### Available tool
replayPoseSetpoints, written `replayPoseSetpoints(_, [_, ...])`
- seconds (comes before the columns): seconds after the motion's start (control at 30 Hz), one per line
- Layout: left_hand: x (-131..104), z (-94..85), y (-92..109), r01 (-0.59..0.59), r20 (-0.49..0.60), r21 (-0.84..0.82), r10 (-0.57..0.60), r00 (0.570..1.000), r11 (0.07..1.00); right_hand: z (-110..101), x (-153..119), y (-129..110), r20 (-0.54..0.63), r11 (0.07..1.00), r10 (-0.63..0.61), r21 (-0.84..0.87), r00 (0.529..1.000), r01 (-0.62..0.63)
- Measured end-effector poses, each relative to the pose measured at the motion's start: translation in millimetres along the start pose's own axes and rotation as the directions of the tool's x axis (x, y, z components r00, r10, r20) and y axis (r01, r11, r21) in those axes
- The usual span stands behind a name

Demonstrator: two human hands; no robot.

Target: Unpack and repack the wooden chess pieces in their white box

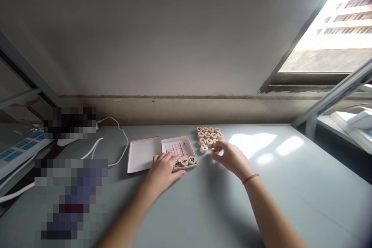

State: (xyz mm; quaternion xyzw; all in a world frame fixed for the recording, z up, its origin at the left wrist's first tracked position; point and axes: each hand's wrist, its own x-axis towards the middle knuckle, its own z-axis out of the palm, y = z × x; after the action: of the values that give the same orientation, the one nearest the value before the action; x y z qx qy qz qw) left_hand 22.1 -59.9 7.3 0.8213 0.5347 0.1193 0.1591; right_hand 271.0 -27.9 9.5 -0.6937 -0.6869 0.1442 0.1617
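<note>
An open cardboard box (195, 151) lies on the grey table, its lid half (143, 154) folded out to the left. Inside the box are a folded paper with pink grid lines (176, 149) and a few round Chinese chess pieces (184, 161) along the near side. My left hand (165, 166) rests over the box's near left corner, fingers spread, partly covering a piece. To the right, several wooden chess pieces (207, 135) stand in rows, characters upward. At their near right edge my right hand (229, 155) pinches one chess piece (214, 151), mostly hidden by the fingers.
White cables (124, 137) run along the left of the table, near a power strip (23, 145). Blurred-out items lie at the left. A wall stands behind, with a window (328, 46) at right. Metal frame bars (334, 91) rise at both sides. Sunlight patches (252, 141) fall on the tabletop.
</note>
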Motion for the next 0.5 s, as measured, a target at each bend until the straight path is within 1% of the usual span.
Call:
replayPoseSetpoints(0.03, [-0.2, -0.2, -0.1, 0.002, -0.004, 0.014, -0.002, 1.000, 1.000, 1.8, 0.3, -0.1, 0.033, 1.000, 0.002, -0.012, 0.999, -0.001])
replayPoseSetpoints(0.1, [-0.2, -1.0, -1.2, 0.000, -0.015, 0.035, 0.000, 1.000, 0.999, 5.6, 1.3, -1.2, 0.057, 1.000, 0.001, -0.019, 0.998, 0.000])
replayPoseSetpoints(0.27, [-0.5, -0.7, -5.6, -0.036, 0.006, 0.047, 0.036, 0.999, 0.998, 8.4, 2.4, -1.5, 0.044, 1.000, -0.012, -0.028, 0.999, 0.013])
replayPoseSetpoints(0.4, [-1.2, 1.9, -5.5, -0.026, -0.029, 0.080, 0.028, 0.999, 0.996, 4.2, 0.4, -3.0, -0.049, 1.000, -0.020, -0.024, 0.999, 0.018])
replayPoseSetpoints(0.5, [-1.3, 1.5, -4.5, -0.017, -0.031, 0.060, 0.019, 0.999, 0.998, 2.0, -1.3, -9.0, -0.122, 1.000, -0.023, -0.001, 0.992, 0.023])
